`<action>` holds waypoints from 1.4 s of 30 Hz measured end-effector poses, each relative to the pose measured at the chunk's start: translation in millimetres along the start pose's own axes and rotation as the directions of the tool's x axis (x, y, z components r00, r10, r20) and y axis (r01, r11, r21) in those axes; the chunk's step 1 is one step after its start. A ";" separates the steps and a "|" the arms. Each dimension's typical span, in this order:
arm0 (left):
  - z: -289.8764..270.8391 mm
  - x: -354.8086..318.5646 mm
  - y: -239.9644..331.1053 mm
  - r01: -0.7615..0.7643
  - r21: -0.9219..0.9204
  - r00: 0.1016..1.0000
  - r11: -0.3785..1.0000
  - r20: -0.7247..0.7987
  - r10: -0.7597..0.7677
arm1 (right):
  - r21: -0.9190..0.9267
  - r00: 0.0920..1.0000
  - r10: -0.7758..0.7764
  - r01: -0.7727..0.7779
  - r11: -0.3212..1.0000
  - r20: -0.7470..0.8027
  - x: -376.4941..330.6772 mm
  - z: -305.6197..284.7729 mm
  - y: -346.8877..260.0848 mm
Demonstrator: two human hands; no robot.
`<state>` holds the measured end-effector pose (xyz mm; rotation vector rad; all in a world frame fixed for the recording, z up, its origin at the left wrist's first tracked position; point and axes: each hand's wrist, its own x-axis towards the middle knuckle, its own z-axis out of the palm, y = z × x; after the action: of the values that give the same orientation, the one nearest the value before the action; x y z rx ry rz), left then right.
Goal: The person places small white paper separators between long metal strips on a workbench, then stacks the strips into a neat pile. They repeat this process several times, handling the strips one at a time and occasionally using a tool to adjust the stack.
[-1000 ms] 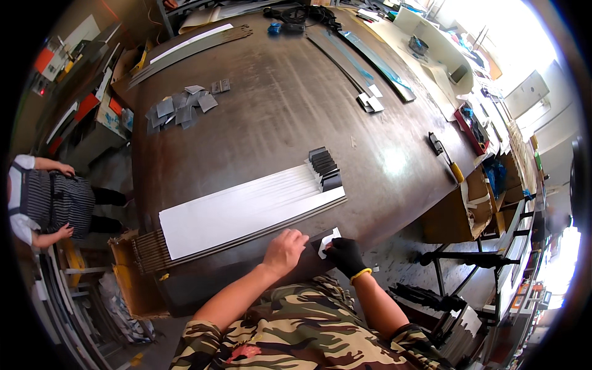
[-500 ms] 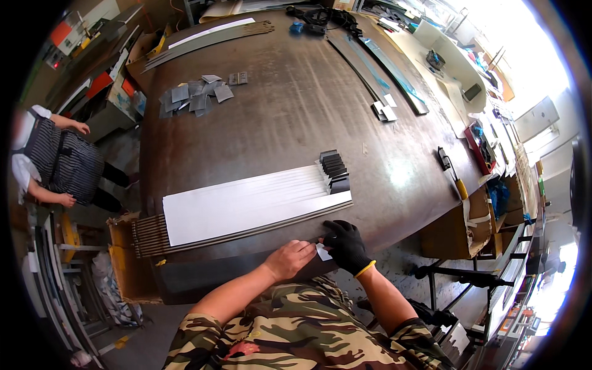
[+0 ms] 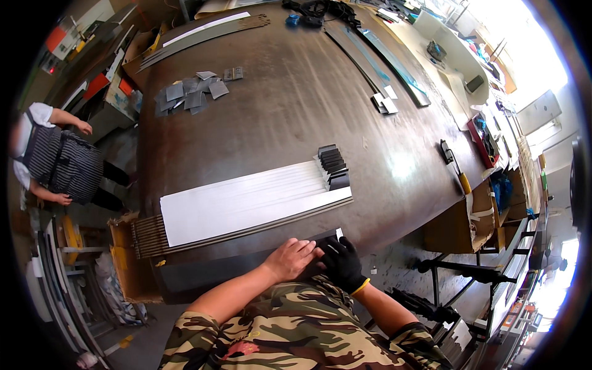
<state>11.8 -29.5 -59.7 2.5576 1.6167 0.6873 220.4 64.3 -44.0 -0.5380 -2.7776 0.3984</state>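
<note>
A long dark flat strip [image 3: 216,270] lies along the table's near edge, its right end running under my hands. My bare left hand [image 3: 292,258] is closed at the strip's near edge, fingertips bent together. Close beside it, my right hand [image 3: 343,265], in a black glove with a yellow cuff, curls its fingers over the strip's right end. A small white piece [image 3: 339,233] shows just beyond the gloved fingers. Just beyond lies an overlapping stack of white-faced panels [image 3: 240,206] with dark right ends. What the fingertips pinch is hidden.
Thin grey plates [image 3: 191,95] lie loosely at the table's far left. Long strips [image 3: 391,65] lie far right. A yellow-handled tool [image 3: 462,180] rests at the right edge, above a cardboard box [image 3: 453,225]. Another person [image 3: 61,154] stands left of the table.
My gloved hand has shifted slightly left and down. The white piece formerly between my hands is no longer there; white now shows beyond the gloved fingers. My left hand has barely moved.
</note>
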 end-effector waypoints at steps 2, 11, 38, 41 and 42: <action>2.7 -2.5 0.0 -0.004 0.036 1.000 0.999 0.020 0.004 | 0.009 0.996 0.070 -0.071 0.997 0.052 -4.7 -2.7 -12.6; 2.4 -6.8 3.5 0.033 0.062 0.998 0.998 0.049 -0.036 | -0.128 0.979 0.202 -0.201 0.971 -0.010 -32.8 -22.2 28.8; -132.4 -46.0 51.1 0.339 -0.586 0.710 0.736 -0.354 -0.609 | 0.855 0.839 0.531 -0.358 0.374 0.119 87.1 -82.0 -9.7; -130.5 -83.5 58.6 0.433 -0.888 0.551 -0.154 0.396 -0.735 | 0.969 0.806 0.586 -0.202 0.140 0.083 100.7 -96.2 -30.1; -113.1 -98.0 56.7 0.376 -0.838 0.511 -0.396 0.544 -0.665 | 0.975 0.813 0.569 -0.209 0.081 0.127 101.6 -97.7 -30.3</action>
<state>-18.8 -162.8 23.3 0.3582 1.2162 1.2692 151.9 98.6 78.2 -0.8560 -1.4118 1.8640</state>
